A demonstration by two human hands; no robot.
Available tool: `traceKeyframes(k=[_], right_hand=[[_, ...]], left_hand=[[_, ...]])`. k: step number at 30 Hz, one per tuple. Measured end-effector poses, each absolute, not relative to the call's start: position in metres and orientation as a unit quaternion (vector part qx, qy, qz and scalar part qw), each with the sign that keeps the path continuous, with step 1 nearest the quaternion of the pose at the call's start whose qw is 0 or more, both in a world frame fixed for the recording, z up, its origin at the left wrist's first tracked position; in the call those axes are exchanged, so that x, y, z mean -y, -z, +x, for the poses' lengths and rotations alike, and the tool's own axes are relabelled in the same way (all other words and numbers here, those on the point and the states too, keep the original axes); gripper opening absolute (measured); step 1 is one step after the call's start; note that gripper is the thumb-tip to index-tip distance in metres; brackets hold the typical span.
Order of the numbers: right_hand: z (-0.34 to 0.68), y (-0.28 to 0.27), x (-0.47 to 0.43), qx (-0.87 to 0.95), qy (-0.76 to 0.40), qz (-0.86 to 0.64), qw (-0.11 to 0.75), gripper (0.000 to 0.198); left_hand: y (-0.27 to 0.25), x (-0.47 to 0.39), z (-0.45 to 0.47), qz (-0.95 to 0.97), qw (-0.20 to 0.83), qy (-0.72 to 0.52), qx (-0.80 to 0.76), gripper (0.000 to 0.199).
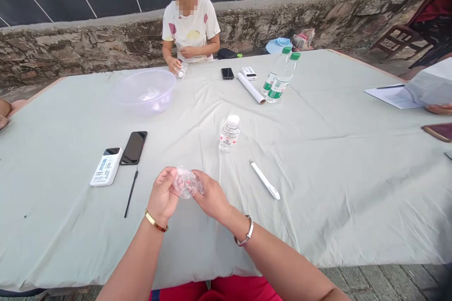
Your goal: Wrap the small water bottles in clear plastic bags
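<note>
Both of my hands are closed on a clear plastic bottle (186,182) with red print, which appears to be tilted end-on; its neck is hard to make out. My left hand (165,194) grips its left side, and my right hand (212,197) wraps its right side. Beyond them a small water bottle (230,135) with a white cap stands upright. To the right of my hands lies a white utility knife (264,179).
A black phone (134,147) and white power bank (106,167) lie at left. Behind them stands a translucent purple basin (165,89). Two green-capped bottles (278,84) and a white paper roll (251,87) are farther back. A person (190,33) opposite handles a small bottle (181,71).
</note>
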State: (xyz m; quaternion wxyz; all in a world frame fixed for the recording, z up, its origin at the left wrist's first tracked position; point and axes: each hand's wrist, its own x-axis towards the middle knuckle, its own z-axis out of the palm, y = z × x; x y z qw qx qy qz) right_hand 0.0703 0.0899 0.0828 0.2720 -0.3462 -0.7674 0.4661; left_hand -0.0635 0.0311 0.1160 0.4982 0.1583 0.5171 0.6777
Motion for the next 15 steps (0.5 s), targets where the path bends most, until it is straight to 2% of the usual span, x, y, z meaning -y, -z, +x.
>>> traceKeyframes(k=[2,5,9,11,15], right_hand=[[0.069,-0.079,-0.075,0.745,-0.509,-0.346,0.257,0.051],[0.07,-0.083,-0.065,0.62,-0.639,-0.342,0.3,0.065],[0.074,-0.095,-0.077,0.305,-0.845,-0.317,0.303,0.06],[0.076,-0.099,-0.084,0.214,-0.881,-0.315,0.28,0.056],[0.073,-0.102,-0.088,0.195,-0.887,-0.303,0.29,0.046]], left_hand=[[-0.111,-0.04,-0.056,0.148,0.464,-0.692,-0.533,0.026],[-0.102,-0.043,-0.043,0.245,0.356,-0.658,-0.617,0.02],[-0.097,-0.035,-0.024,0.377,0.228,-0.565,-0.697,0.019],[-0.095,-0.031,-0.017,0.363,0.236,-0.561,-0.706,0.023],[-0.089,-0.034,-0.013,0.351,0.273,-0.574,-0.687,0.02]])
